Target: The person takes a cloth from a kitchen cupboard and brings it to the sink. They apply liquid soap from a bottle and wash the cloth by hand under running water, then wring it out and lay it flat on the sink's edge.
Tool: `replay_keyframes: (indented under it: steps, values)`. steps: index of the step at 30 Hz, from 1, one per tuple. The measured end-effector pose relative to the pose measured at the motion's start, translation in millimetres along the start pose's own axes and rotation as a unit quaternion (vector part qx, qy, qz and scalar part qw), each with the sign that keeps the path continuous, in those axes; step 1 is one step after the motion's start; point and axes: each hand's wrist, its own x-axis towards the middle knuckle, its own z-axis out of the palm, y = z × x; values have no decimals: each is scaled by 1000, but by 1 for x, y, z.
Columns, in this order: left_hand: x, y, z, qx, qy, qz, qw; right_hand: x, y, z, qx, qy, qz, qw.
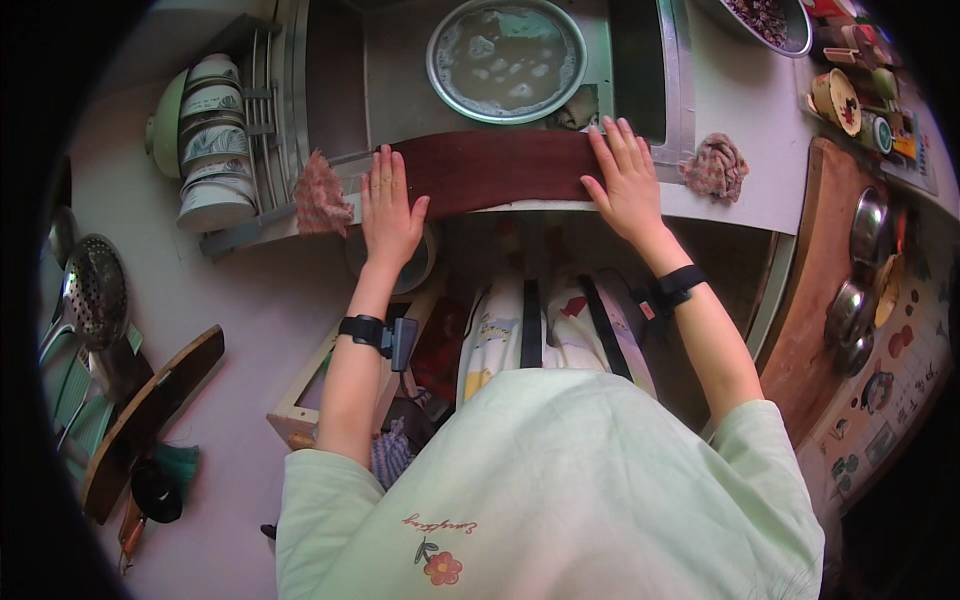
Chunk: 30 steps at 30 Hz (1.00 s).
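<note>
A dark red-brown strip (495,171), its material hard to tell, lies along the sink's front edge, with a smooth surface and a slightly wavy lower border. My left hand (391,206) rests flat on its left end, thumb spread. On the right end, my right hand (624,178) lies palm down with its fingers slightly spread. Behind the strip, a round metal basin (576,84) in the sink holds cloudy water with suds. A checked pinkish cloth (322,193) hangs over the counter edge left of my left hand. Another crumpled cloth (716,167) sits right of my right hand.
Stacked bowls (215,142) stand beside a metal rack (260,127) on the left. A skimmer (96,289) and a wooden board (154,420) are at far left. On the right are a wooden board (806,300), metal bowls (850,311) and a colander-like bowl (801,46) of dark food.
</note>
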Motion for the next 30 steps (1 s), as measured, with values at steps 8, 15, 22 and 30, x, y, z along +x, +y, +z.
replay_keyframes:
  steps: [8,15,22,30]
  values:
    - [-12,-22,-10,0,-32,26,999,-21,0,-7,19,-39,20,999]
    - [-14,-13,-21,69,-76,-20,995,-36,-2,-13,27,-42,19,999]
    - [28,42,-8,-82,-26,71,994,4,-41,-3,88,8,23,996]
    - [30,31,3,-36,-2,43,998,-19,11,-13,-15,-12,25,999]
